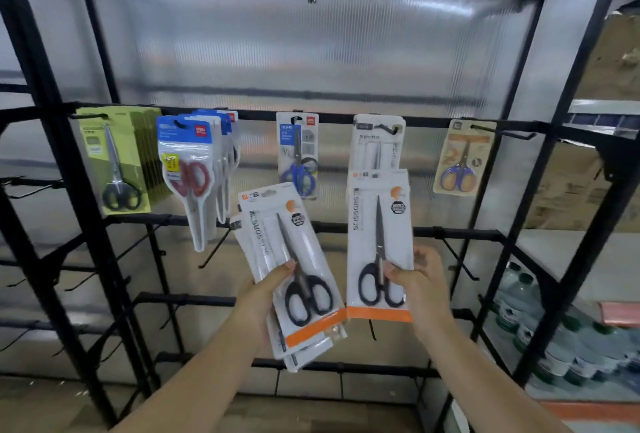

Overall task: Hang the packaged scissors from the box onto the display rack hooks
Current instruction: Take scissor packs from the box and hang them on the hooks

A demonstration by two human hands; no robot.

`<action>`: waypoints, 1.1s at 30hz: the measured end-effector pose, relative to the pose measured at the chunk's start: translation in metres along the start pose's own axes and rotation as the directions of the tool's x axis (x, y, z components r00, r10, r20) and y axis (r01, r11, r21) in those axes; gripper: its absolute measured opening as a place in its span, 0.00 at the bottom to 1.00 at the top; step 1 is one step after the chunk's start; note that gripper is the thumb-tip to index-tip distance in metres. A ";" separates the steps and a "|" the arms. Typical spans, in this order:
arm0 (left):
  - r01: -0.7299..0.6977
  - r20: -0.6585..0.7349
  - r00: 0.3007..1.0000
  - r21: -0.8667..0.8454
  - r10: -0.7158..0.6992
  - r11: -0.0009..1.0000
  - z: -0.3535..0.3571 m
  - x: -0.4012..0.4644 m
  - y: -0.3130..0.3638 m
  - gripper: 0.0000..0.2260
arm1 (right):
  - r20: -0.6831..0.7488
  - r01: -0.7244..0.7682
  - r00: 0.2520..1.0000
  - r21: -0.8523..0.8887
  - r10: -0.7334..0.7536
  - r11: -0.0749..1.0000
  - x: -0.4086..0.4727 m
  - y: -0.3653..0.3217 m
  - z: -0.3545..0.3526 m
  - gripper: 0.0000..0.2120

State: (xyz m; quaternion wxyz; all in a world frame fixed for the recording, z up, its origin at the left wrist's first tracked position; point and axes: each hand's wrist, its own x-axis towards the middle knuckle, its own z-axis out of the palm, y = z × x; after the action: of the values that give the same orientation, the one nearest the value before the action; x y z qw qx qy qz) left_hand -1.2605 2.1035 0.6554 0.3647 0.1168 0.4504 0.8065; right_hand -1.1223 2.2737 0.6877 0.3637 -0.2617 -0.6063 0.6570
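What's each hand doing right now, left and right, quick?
Left hand: closed, fingers gripping a stack of scissors packs.
Right hand: closed, fingers pinching a single scissors pack, held upright below the rack hook.

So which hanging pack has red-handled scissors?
The blue-topped pack, second hook from the left, front of a bunch. The other hanging packs show black, blue or blue-and-orange handles; one white pack's handles are hidden.

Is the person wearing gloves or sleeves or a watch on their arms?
No. Both forearms are bare as far as the picture shows, with no sleeves in view. The left hand and right hand have no gloves, and no watch, bracelet or ring shows. The fingernails look short and plain.
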 end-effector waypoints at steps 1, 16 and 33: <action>0.001 0.020 1.000 -0.022 -0.001 1.000 -0.007 0.000 -0.004 0.13 | -0.036 -0.008 0.999 -0.016 0.008 1.000 0.004 0.008 -0.014 0.20; 0.200 -0.176 0.968 0.097 -0.181 0.975 0.017 0.014 -0.082 0.24 | -0.318 -0.297 0.924 -0.237 0.215 0.925 0.001 0.077 -0.163 0.30; 0.379 -0.053 0.925 0.182 -0.376 0.907 0.066 0.043 -0.113 0.17 | -0.311 -0.358 0.931 -0.667 0.193 0.653 0.020 0.079 -0.174 0.31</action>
State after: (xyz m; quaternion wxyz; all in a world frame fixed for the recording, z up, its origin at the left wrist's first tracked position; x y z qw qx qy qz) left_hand -1.2022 2.2124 0.5948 0.4970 0.0549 0.5421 0.6754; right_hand -1.0101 2.3954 0.5890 0.1915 -0.5398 -0.7232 0.3859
